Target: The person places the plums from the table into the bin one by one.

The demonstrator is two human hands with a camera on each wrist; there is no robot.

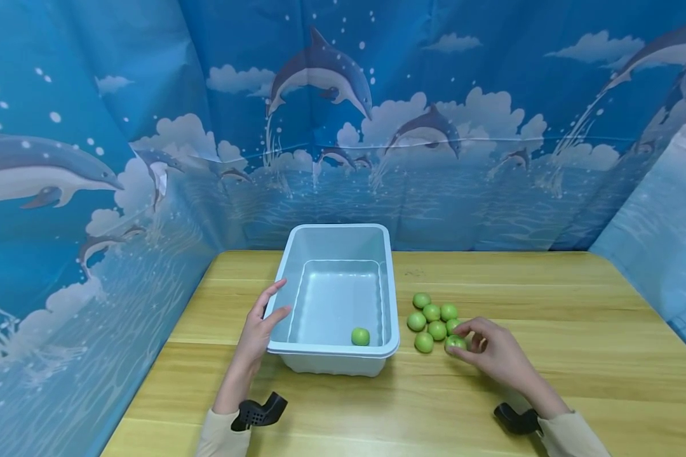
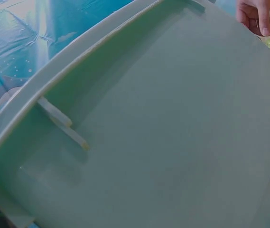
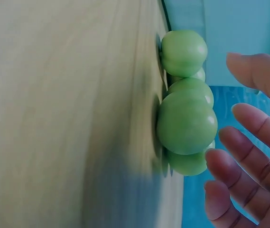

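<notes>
A pale blue-grey plastic basin (image 1: 337, 365) stands on the wooden table. My left hand (image 1: 258, 330) holds its left rim, thumb over the edge; the remaining fingers are mostly hidden. The left wrist view is filled by the basin's outer wall (image 2: 172, 118). One round green fruit (image 1: 360, 336) lies inside, near the front wall. Right of the basin several similar green fruits (image 1: 437, 330) sit in a loose cluster. My right hand (image 1: 494, 352) is at the cluster's near right fruit (image 1: 455, 343). In the right wrist view its spread fingers (image 3: 237, 171) stand apart from the fruits (image 3: 187, 123).
The light wooden table (image 1: 577, 355) extends to the right of the fruits and in front of the basin. Behind it hangs a blue sheet (image 1: 463, 190) printed with dolphins, which also covers both sides. A black wrist mount (image 1: 263, 409) is strapped on each forearm.
</notes>
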